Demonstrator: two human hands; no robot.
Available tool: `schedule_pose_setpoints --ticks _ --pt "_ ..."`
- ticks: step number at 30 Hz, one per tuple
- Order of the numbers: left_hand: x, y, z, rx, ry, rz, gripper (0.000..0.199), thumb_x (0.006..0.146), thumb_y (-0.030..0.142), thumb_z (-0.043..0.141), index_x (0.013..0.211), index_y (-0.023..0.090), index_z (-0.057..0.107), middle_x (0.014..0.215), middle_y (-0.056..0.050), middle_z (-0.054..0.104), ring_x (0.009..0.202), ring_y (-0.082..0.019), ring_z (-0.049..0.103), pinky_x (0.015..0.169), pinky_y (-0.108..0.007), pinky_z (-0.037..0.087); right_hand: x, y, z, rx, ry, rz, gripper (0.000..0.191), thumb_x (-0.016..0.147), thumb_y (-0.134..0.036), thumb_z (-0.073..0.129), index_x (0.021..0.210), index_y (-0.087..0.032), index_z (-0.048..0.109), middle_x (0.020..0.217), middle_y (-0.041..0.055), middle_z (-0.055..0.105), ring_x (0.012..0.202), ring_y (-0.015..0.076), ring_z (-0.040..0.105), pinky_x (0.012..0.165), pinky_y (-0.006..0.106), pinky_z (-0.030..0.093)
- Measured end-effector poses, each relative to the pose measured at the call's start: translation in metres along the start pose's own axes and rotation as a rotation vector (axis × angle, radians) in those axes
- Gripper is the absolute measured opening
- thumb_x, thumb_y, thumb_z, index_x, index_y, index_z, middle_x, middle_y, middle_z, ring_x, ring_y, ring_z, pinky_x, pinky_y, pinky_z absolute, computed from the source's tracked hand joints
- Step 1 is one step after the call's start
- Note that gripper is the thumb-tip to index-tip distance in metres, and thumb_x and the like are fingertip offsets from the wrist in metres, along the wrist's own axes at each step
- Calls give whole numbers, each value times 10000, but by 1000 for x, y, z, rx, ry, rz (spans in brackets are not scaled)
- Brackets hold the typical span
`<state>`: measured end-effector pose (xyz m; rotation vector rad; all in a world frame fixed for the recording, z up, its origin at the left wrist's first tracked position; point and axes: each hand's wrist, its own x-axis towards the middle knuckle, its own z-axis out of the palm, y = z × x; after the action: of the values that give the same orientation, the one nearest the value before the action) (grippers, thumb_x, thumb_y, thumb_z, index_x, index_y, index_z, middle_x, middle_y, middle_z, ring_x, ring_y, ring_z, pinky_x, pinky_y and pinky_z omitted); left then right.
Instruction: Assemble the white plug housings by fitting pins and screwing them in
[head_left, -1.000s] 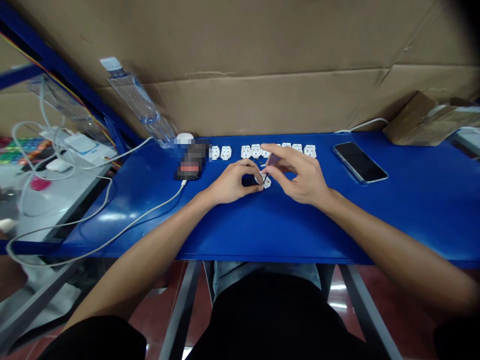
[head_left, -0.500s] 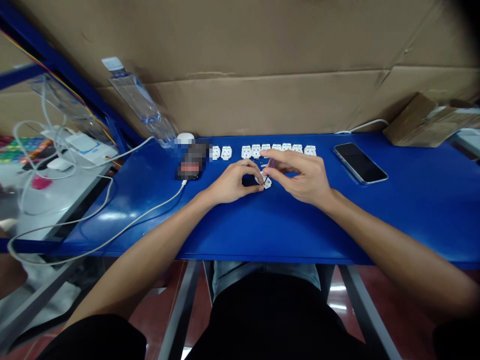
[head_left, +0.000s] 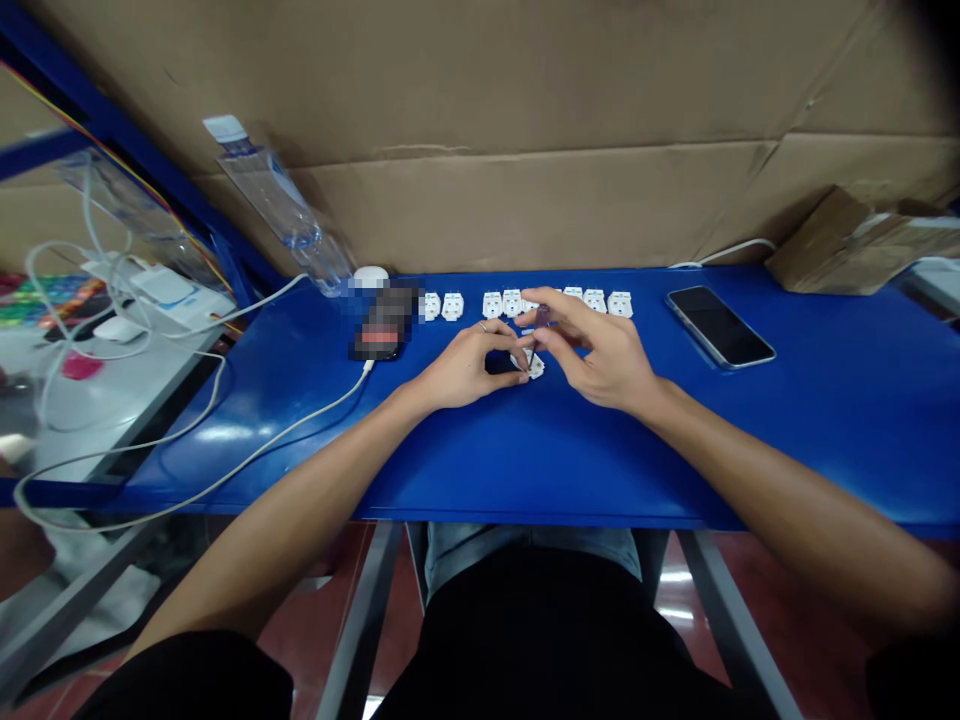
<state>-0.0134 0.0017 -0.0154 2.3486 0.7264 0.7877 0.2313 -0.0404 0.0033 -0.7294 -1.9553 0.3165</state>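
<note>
My left hand (head_left: pixel 471 366) pinches a small white plastic part (head_left: pixel 536 367) against the blue tabletop, thumb and forefinger at its left side. Above it, my right hand (head_left: pixel 592 345) grips a small screwdriver (head_left: pixel 541 318) by its purplish handle. The dark shaft points down onto the white part; its tip is too small to make out. Behind the hands, several similar white parts (head_left: pixel 492 304) stand in a row, some of them hidden by my right fingers.
A phone (head_left: pixel 721 326) lies at the right, and another phone (head_left: pixel 382 325) with a white cable (head_left: pixel 315 415) at the left. A plastic bottle (head_left: pixel 285 215) leans against the cardboard wall (head_left: pixel 480 130). At the far right sits a cardboard box (head_left: pixel 832 245). A blue table (head_left: pixel 600 460) spans the front.
My right fingers have shifted and spread slightly around the screwdriver handle, which stands more upright. My left hand and the white part have stayed in place.
</note>
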Motion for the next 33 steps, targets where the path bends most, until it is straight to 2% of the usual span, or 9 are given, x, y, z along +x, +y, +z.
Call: schedule_pose_setpoints --ticks 4,8,10,14,16,19,24,29,33 --pt "0 0 -1 1 4 2 104 979 347 897 1042 268 872 1181 -71 804 1153 -271 755 1100 -481 601 0 -1 1 -39 136 -29 369 1067 -308 777 1434 -347 795 1317 1 885 958 213 894 864 370 786" --pt "1 1 -3 -19 -24 -12 100 977 329 894 1060 275 883 1177 -70 819 1186 -279 753 1127 -498 592 2 -2 -1 -7 4 -38 487 1140 -253 605 1617 -334 663 1419 34 848 1047 207 890 942 382 773" --pt "1 1 -4 -22 -30 -8 101 978 316 894 1069 272 886 1179 -70 825 1195 -280 753 1134 -498 589 2 -3 -1 -3 -26 -17 486 1149 -249 581 1625 -317 655 1408 38 853 1058 207 893 964 380 769" --pt "1 0 -3 -4 -17 13 95 988 313 895 1071 267 886 1190 -72 821 1169 -272 757 1115 -481 595 1 -4 1 -85 130 -20 305 1089 -314 743 1385 -316 815 1266 11 898 913 202 890 870 362 781" --pt "1 -1 -3 6 -13 15 91 990 304 894 1073 266 886 1187 -71 813 1169 -271 753 1107 -477 596 1 -4 1 -87 103 -60 336 1107 -306 715 1433 -317 795 1289 18 890 943 202 889 890 365 777" --pt "0 -2 -2 2 -15 2 83 1006 280 871 1086 265 887 1188 -74 808 1196 -274 749 1126 -485 594 0 -4 1 -52 -18 -61 456 1158 -239 582 1594 -314 691 1430 37 847 1119 214 885 1001 376 757" --pt "0 -3 -1 20 2 24 88 1005 250 864 1081 280 894 1197 -64 813 1149 -260 760 1101 -469 606 -2 -2 2 -107 120 -40 344 1099 -317 747 1437 -353 798 1267 -7 895 933 208 890 908 379 780" --pt "0 -3 -1 24 -7 10 78 1013 265 855 1081 273 891 1196 -71 813 1183 -271 752 1114 -481 600 -2 -2 1 -51 -19 -39 487 1159 -244 593 1631 -354 645 1435 19 842 1163 225 881 1047 402 752" --pt "0 -4 0 29 -1 7 83 1013 282 850 1085 277 893 1210 -74 813 1188 -277 755 1113 -490 605 -1 -7 1 -60 125 -11 329 1077 -237 763 1393 -324 785 1238 -18 899 939 192 904 875 309 770"
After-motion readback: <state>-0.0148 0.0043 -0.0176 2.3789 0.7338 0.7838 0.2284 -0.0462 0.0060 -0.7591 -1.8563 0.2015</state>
